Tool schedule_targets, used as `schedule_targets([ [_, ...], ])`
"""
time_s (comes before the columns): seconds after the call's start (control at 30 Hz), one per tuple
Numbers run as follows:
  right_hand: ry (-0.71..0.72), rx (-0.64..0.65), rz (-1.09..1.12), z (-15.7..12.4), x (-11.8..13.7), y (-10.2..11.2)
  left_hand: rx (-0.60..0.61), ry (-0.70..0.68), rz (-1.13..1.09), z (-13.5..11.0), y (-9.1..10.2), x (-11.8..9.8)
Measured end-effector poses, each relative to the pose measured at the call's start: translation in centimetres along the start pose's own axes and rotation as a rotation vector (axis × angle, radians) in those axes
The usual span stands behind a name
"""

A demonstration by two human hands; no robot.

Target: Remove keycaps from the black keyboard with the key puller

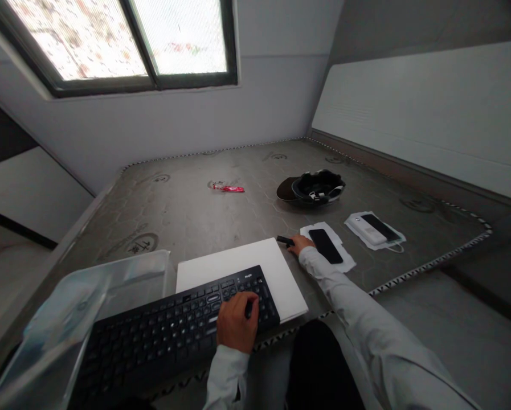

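On the mat [195, 216] near its edge, keyboard [152, 333] could slip if nudged; right hand [301, 245] clamped on black stick [284, 240]; left hand [237, 323] — grip unclear

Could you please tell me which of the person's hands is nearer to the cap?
Right. The right hand grips a black object on the near side of the cap; the left hand is farther away, at the keyboard.

head view; above near edge of the mat [187, 216]; faces forward and down, past far edge to the window [138, 42]; hands [237, 323] close below
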State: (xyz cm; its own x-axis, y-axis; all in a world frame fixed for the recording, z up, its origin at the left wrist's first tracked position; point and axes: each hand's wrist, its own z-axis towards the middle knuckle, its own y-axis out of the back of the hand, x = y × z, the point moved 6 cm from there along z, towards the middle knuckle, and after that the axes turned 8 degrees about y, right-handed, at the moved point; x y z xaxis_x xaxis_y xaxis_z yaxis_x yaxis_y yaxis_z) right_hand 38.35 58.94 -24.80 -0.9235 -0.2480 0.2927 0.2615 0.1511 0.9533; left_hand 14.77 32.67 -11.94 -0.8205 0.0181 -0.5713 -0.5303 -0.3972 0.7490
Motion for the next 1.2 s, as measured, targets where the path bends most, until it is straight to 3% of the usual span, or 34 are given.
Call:
schedule_targets([
  [0.47,0.008,0.037,-0.031,0.4,-0.1,0.3,0.031,0.016,-0.019,0.0,0.0,0.1],
  [0.67,0.027,-0.064,0.004,-0.2,0.0,2.8,0.045,0.037,-0.01,0.0,-0.2,0.2],
  [0.8,0.019,-0.215,0.103,-1.1,0.3,5.5,0.049,0.034,-0.024,0.0,-0.2,0.2],
  [0.97,-0.081,-0.36,0.473,-3.3,1.5,7.9,0.04,0.049,-0.034,-0.1,-0.1,0.4],
  [1.1,-0.004,-0.455,1.139,-5.3,4.4,8.9,0.052,0.078,-0.037,-0.1,-0.2,0.5],
  [1.2,0.029,-0.429,1.565,-7.1,7.4,9.2,0.07,0.094,-0.023,-0.1,-0.2,0.5],
])
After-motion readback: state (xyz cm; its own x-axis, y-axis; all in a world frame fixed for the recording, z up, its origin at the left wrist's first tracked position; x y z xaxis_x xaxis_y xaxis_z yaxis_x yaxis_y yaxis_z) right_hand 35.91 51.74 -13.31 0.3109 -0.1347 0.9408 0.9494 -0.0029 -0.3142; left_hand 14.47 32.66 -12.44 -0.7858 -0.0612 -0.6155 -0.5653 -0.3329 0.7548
